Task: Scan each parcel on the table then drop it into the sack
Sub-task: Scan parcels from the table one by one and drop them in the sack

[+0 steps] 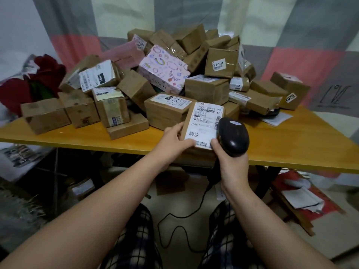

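At table (291,144) edge, left hand (173,140) holds parcel (202,121), right hand (230,162) scanner (234,136)

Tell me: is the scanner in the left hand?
No, the right hand grips the scanner; the left hand holds the labelled parcel.

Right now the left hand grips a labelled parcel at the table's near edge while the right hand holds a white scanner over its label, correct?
Not quite. The scanner is black, not white, as the head view shows. The rest stands: the left hand grips the labelled parcel at the table's near edge, and the right hand holds the scanner over its label.
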